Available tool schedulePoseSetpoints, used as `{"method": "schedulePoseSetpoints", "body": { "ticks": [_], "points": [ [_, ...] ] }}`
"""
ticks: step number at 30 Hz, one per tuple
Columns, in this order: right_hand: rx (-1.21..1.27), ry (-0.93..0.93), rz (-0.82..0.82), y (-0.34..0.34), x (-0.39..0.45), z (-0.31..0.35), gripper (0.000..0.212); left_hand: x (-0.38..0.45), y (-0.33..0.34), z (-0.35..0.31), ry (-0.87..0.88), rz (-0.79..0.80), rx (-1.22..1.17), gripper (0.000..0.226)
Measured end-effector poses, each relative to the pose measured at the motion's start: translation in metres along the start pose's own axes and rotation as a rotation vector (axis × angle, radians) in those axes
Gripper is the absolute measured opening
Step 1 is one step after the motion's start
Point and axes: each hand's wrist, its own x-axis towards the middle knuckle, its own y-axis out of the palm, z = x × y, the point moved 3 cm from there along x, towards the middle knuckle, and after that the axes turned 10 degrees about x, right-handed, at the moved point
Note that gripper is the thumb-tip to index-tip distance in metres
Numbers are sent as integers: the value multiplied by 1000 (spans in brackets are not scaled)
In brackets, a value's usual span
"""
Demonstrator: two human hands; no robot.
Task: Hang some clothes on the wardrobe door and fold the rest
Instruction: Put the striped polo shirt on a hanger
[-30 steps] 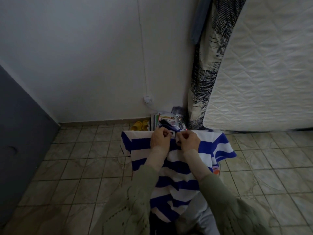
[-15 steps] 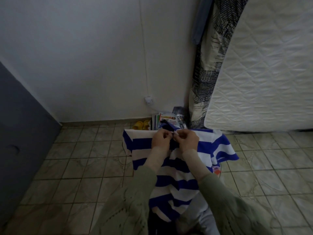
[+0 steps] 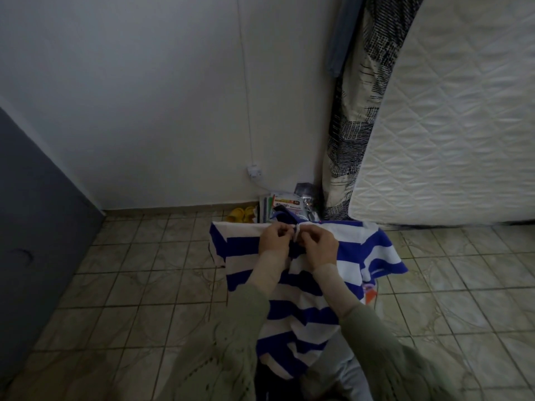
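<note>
A blue-and-white striped polo shirt (image 3: 301, 311) hangs in front of me over the tiled floor, spread wide at the shoulders. My left hand (image 3: 273, 237) pinches the shirt at the left of its collar opening. My right hand (image 3: 318, 244) pinches the white placket strip at the neck, right beside the left hand. Both sets of fingers are curled tightly together at the collar. The dark blue collar (image 3: 285, 219) shows just above my hands. What holds up the shirt's shoulders is hidden.
A white quilted mattress (image 3: 451, 111) leans against the wall on the right, patterned fabric (image 3: 353, 117) beside it. Yellow slippers (image 3: 241, 215) and a stack of books and packets (image 3: 285, 205) sit by the wall. A dark grey panel (image 3: 34, 227) stands at left.
My hands have drawn closer together at the collar, fingers working the white placket. The shirt has barely shifted.
</note>
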Motion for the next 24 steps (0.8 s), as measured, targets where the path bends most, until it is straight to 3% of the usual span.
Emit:
{"method": "schedulePoseSetpoints", "body": {
  "ticks": [13, 20, 24],
  "points": [
    [-76, 41, 74, -1, 13, -2, 11, -7, -4, 3, 33, 5, -13, 7],
    [-106, 66, 117, 3, 10, -10, 10, -3, -3, 1, -5, -54, 100, 3],
    [-66, 72, 128, 2, 9, -14, 9, -3, -2, -1, 10, -66, 78, 11]
  ]
}}
